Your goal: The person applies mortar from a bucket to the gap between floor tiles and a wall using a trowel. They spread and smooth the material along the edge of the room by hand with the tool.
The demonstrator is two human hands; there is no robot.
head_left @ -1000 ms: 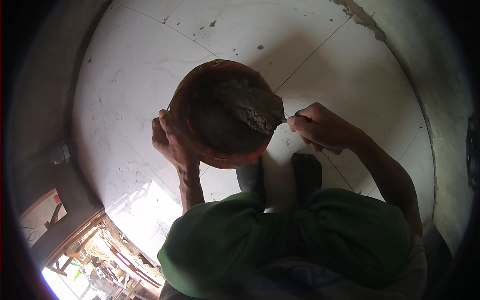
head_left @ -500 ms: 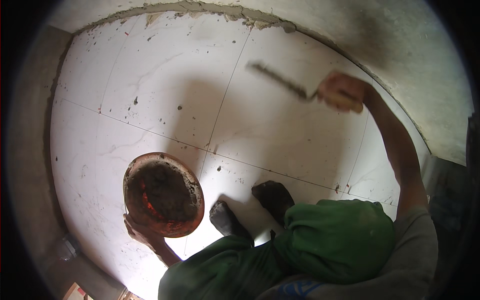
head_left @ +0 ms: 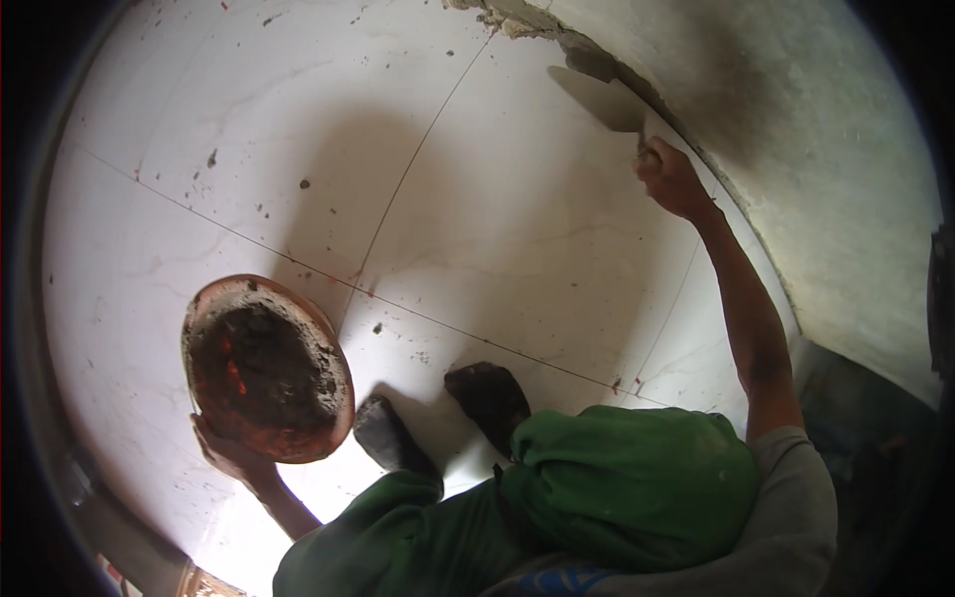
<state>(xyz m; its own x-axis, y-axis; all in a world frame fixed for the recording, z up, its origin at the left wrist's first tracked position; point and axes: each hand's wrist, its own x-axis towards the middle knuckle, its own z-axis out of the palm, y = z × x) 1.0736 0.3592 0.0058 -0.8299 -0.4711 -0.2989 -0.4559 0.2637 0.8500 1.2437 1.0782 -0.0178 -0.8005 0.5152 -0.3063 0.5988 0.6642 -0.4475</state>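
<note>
My right hand (head_left: 672, 179) is closed round the handle of a pointed trowel (head_left: 601, 101). Its flat blade lies close to the joint where the tiles meet the wall, beside a dark lump of wet mortar (head_left: 589, 63). At the lower left, my left hand (head_left: 231, 451) grips the near side of a round reddish-brown basin (head_left: 343, 398), which is tilted. Dark grey mortar (head_left: 279, 363) lies inside the basin and crusts its inner wall. The fingers of my left hand are partly hidden by the basin.
Large white tiles (head_left: 477, 229) with thin dark joints cover the floor, dotted with mortar crumbs and small red tile spacers (head_left: 638, 380). A grey plastered wall (head_left: 796, 149) curves along the right. My dark shoes (head_left: 487, 403) stand on the tiles between the basin and my green trousers (head_left: 637, 478).
The trowel has swung up to the wall joint, its blade now flat, and a dark mortar lump shows there. My view has shifted right; my left hand still holds the basin.
</note>
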